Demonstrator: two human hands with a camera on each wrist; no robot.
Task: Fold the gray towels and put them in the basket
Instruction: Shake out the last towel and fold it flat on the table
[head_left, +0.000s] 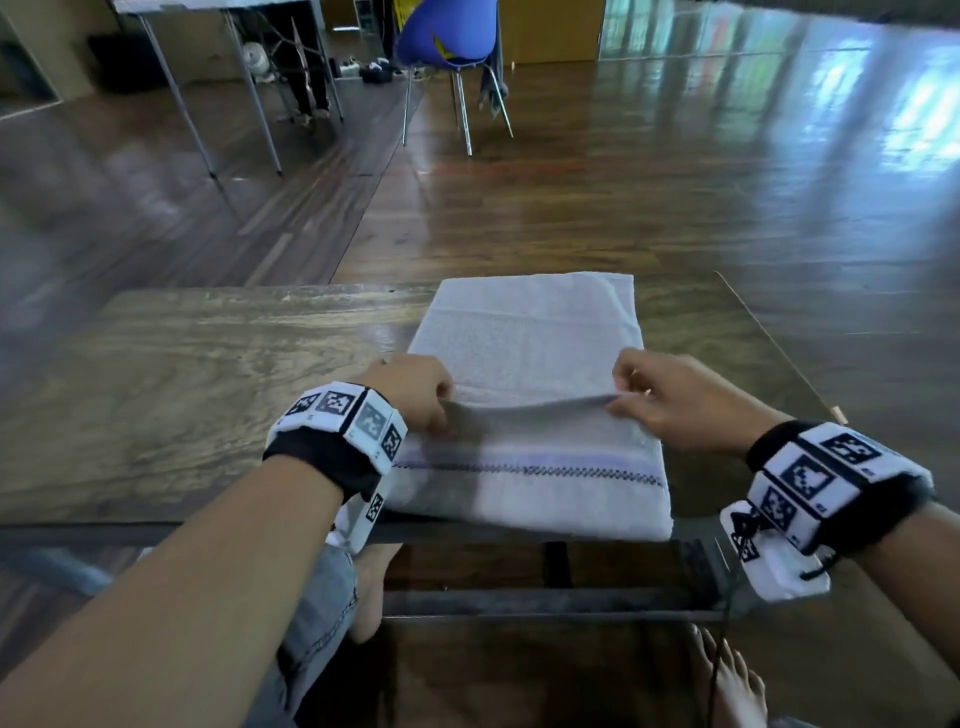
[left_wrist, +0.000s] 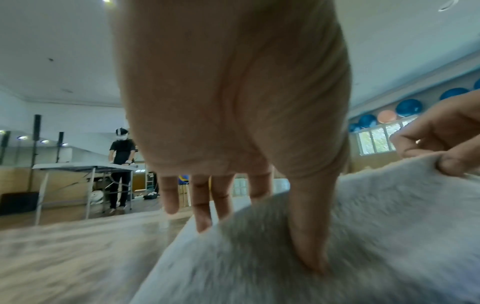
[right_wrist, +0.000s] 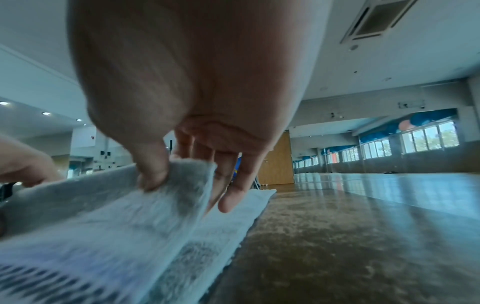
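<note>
A glossy wooden floor (head_left: 649, 197) spreads beyond the bench's (head_left: 182, 374) far edge, catching window light. A blue chair (head_left: 447, 36) on metal legs and a folding table (head_left: 218, 10) stand well off. Windows (right_wrist: 420, 142) line one wall — coloured exercise balls (left_wrist: 409, 108) above them (blue, one orange). Recessed ceiling lights (right_wrist: 46, 113) glow.

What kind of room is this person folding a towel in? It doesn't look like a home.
Probably a gym or dance studio. Large exercise balls sit on a high ledge above the windows, the polished wood floor runs wide and open, and a long row of windows lines the far wall.
</note>
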